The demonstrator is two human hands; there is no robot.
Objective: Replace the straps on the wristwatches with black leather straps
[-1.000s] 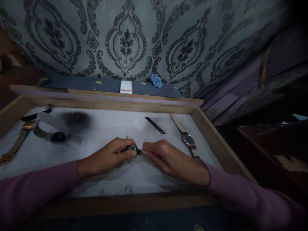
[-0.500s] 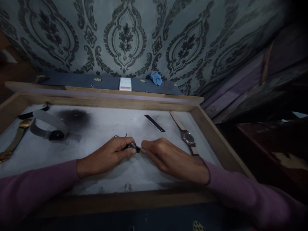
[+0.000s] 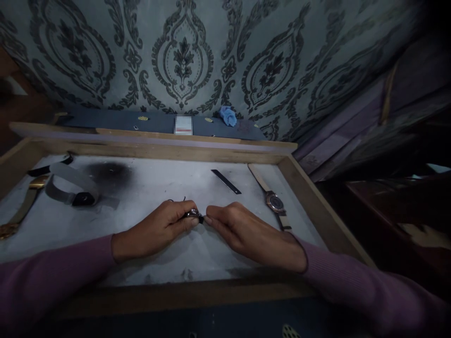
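Note:
Near the middle of the tray, my left hand [image 3: 158, 230] pinches a small watch [image 3: 192, 213] with a silver case and a dark strap. Thumb and fingers cover much of it. Just to its right, the fingertips of my right hand [image 3: 243, 232] are pressed together on the dark strap end [image 3: 201, 219] of that watch. Beyond my right hand a black blade-like strip [image 3: 226, 181] lies flat on the white surface. A round-faced watch [image 3: 274, 202] with a light and dark strap lies to the right of it.
The wooden-framed tray [image 3: 158, 151] has a raised edge all round. At its left lie a grey-banded watch [image 3: 83, 199], a gold watch [image 3: 21, 210] and a black strap [image 3: 44, 170]. Behind the tray are a blue crumpled cloth [image 3: 228, 116] and a small white box [image 3: 183, 125].
Both hands stay almost where they were. The watch between them has tilted slightly, and the right fingertips have shifted a little closer to it.

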